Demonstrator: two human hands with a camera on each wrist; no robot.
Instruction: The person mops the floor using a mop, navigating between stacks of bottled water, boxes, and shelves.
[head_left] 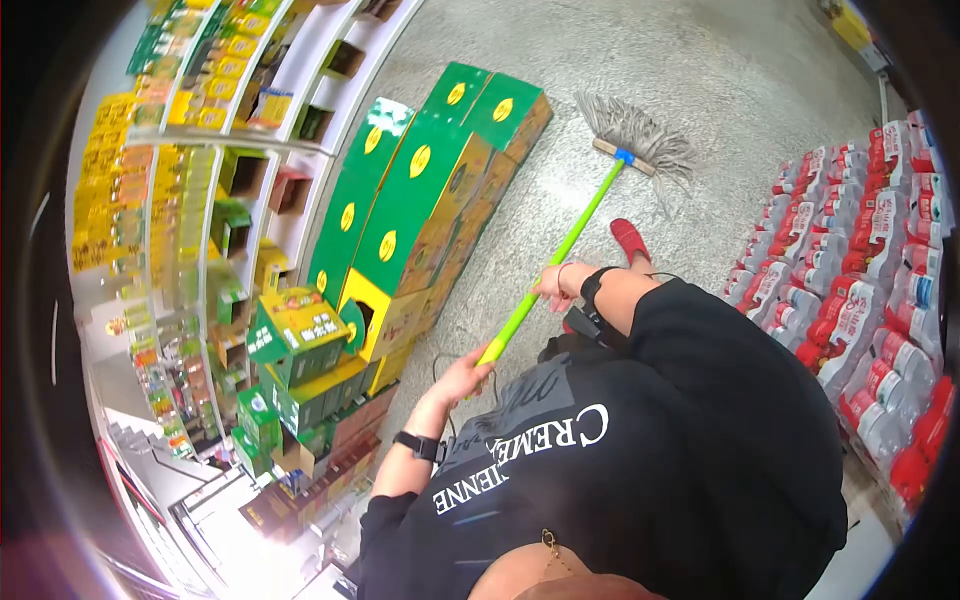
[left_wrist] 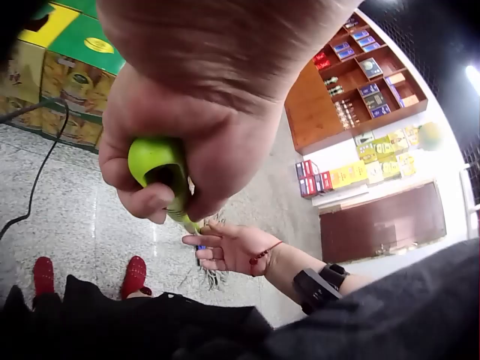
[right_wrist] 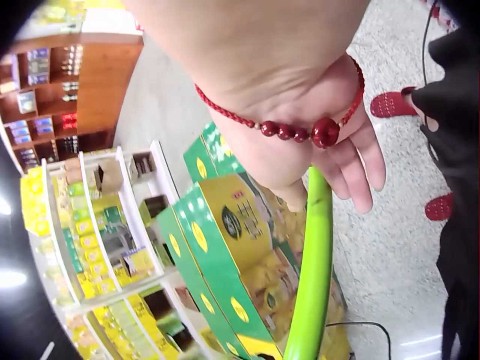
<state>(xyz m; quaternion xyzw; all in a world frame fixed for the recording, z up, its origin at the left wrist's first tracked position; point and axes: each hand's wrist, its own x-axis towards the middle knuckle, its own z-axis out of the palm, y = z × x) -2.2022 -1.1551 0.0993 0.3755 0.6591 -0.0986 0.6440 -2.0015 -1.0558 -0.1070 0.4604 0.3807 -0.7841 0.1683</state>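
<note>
My left hand [head_left: 462, 380] wraps the green mop handle's [head_left: 585, 215] top end, my right hand [head_left: 562, 284] touches it lower, fingers loosely extended, mop head [head_left: 640, 135] on floor [head_left: 740, 70] near green cartons [head_left: 405, 205].

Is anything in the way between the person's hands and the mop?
No, nothing visible is. The left hand grips the top of the green mop handle, and the right hand touches it lower down. The stacked green cartons and bottle packs stand off to either side.
</note>
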